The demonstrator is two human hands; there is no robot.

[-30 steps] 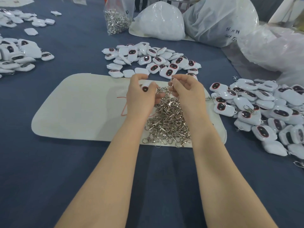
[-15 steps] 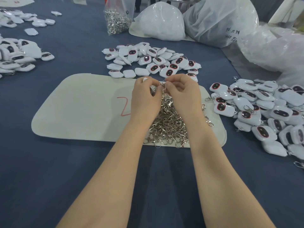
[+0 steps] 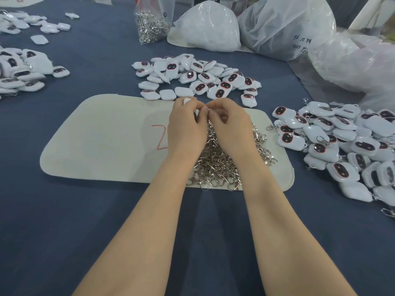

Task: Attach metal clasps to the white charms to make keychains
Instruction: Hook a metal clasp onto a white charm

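Observation:
My left hand (image 3: pixel 187 127) grips a white charm (image 3: pixel 187 101), which peeks out above its fingers. My right hand (image 3: pixel 229 124) pinches a metal clasp against that charm; my fingertips meet and hide the clasp. Both hands hover over a heap of silver clasps (image 3: pixel 215 165) on a cream mat (image 3: pixel 102 142). A pile of white charms with dark red-rimmed windows (image 3: pixel 198 77) lies just beyond the mat. Another pile of charms with clasps on them (image 3: pixel 342 142) lies at the right.
A clear bag of clasps (image 3: pixel 150 22) and large white plastic bags (image 3: pixel 207 28) stand at the back of the blue table (image 3: pixel 64 231). More charms (image 3: pixel 19 71) are heaped at the far left. The mat bears a red mark (image 3: pixel 160 137).
My hands have come together from slightly apart, and their fingertips now touch at the charm. The clasp that showed between them is now hidden by my fingers.

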